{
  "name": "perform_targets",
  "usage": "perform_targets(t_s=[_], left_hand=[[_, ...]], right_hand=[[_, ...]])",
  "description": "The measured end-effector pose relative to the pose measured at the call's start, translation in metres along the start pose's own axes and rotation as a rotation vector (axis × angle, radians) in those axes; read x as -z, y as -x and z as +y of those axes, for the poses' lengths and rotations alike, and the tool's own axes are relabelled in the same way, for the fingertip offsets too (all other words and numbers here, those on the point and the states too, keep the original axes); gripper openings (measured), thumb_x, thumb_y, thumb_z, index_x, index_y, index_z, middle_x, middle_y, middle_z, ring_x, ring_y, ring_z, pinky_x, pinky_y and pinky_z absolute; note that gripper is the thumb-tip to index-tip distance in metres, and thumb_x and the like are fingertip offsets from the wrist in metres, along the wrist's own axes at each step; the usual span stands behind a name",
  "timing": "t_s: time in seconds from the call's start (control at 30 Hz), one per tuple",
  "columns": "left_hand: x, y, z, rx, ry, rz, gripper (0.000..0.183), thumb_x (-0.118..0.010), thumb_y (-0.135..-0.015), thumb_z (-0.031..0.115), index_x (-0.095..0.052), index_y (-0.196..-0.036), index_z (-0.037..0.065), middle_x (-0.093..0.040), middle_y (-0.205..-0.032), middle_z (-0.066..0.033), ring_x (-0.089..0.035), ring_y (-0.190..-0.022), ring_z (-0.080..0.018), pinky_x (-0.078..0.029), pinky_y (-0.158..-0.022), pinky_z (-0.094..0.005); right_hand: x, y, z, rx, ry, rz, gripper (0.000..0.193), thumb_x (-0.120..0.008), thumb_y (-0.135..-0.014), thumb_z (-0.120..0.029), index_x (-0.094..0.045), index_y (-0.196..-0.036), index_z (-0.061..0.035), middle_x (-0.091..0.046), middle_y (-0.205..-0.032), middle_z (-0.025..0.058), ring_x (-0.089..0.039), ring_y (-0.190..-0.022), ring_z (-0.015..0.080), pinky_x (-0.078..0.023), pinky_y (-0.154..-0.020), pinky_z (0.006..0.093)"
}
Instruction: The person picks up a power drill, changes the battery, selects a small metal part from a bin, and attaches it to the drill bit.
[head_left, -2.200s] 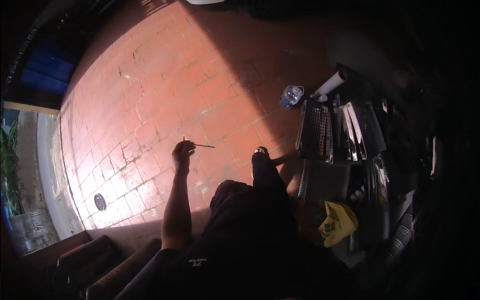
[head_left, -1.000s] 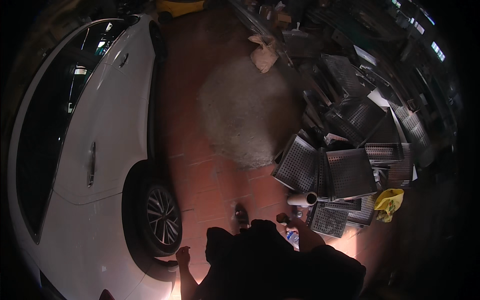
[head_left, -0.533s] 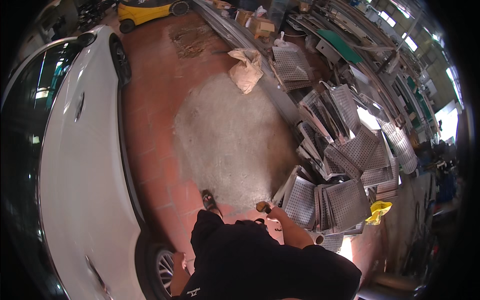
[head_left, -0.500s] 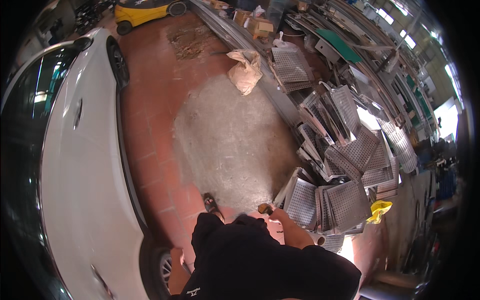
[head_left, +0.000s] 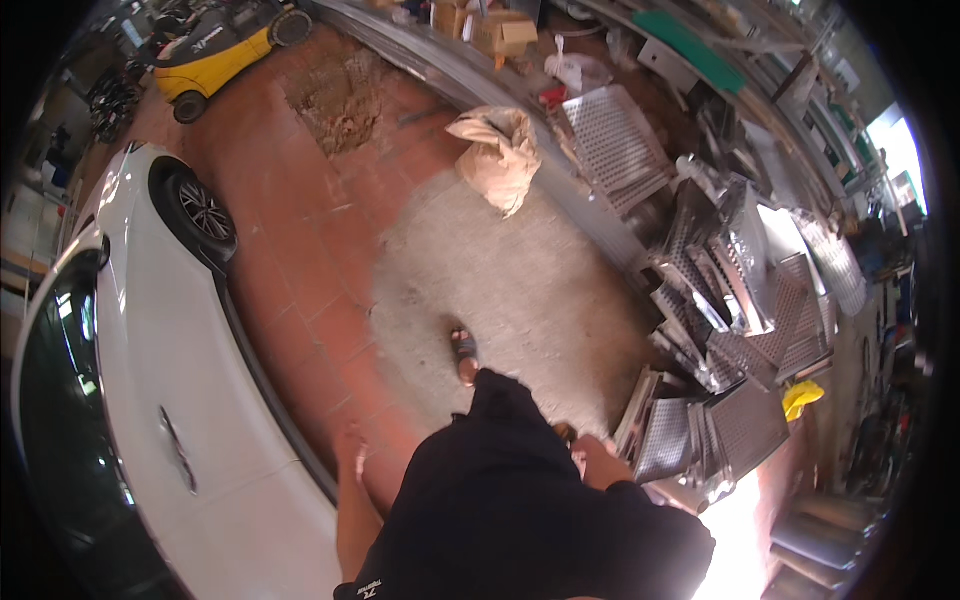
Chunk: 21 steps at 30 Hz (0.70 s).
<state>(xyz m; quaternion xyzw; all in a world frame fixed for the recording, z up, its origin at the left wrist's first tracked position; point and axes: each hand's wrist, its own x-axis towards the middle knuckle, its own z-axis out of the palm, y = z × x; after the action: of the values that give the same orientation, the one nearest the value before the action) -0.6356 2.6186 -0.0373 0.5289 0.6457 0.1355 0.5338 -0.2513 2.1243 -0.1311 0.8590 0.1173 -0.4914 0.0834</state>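
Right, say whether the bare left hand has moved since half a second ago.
Yes, forward along the white car: the bare left hand was by the rear wheel; now it is closer to the silver-spoked front wheel.

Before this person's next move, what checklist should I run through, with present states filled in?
1. Right hand holding the small brownish object: ok, though its kind is unclear.
2. Left hand empty: cannot tell; it is blurred.
3. Visible foot on the grey floor patch: ok.
4. Tan sack apart from that foot: ok, farther ahead.
5. Perforated metal panels neatly stacked: not ok, jumbled and leaning.
6. Other foot's placement: cannot tell; hidden.
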Motion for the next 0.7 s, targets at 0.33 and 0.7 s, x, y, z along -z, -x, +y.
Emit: perform_targets(t_s=[0.33,0.7], left_hand=[[0.005,-0.112,0.083,0.472,-0.025,-0.242,0.031,-0.053,-0.096,0.009,-0.068,-0.123,0.007,-0.066,-0.077,-0.0075,-0.061,-0.058,-0.0151,-0.047,-0.049,-0.0315],[0.002,-0.553,0.347,0.291,-0.462,-0.288,0.032,-0.049,-0.1,0.017,-0.065,-0.128,0.017,-0.055,-0.068,-0.0025,-0.054,-0.059,-0.0118,-0.043,-0.051,-0.0304]], right_hand=[[0.357,-0.114,-0.375,0.157,-0.15,0.195,0.045,-0.079,-0.071,-0.035,-0.077,-0.103,-0.0038,-0.075,-0.099,0.0209,-0.073,-0.095,0.0362,-0.058,-0.084,0.0446],[0.506,-0.207,-0.594,-0.152,-0.283,0.08,0.036,-0.073,-0.074,-0.027,-0.078,-0.101,-0.0033,-0.077,-0.096,0.0174,-0.077,-0.087,0.0291,-0.06,-0.079,0.0394]])
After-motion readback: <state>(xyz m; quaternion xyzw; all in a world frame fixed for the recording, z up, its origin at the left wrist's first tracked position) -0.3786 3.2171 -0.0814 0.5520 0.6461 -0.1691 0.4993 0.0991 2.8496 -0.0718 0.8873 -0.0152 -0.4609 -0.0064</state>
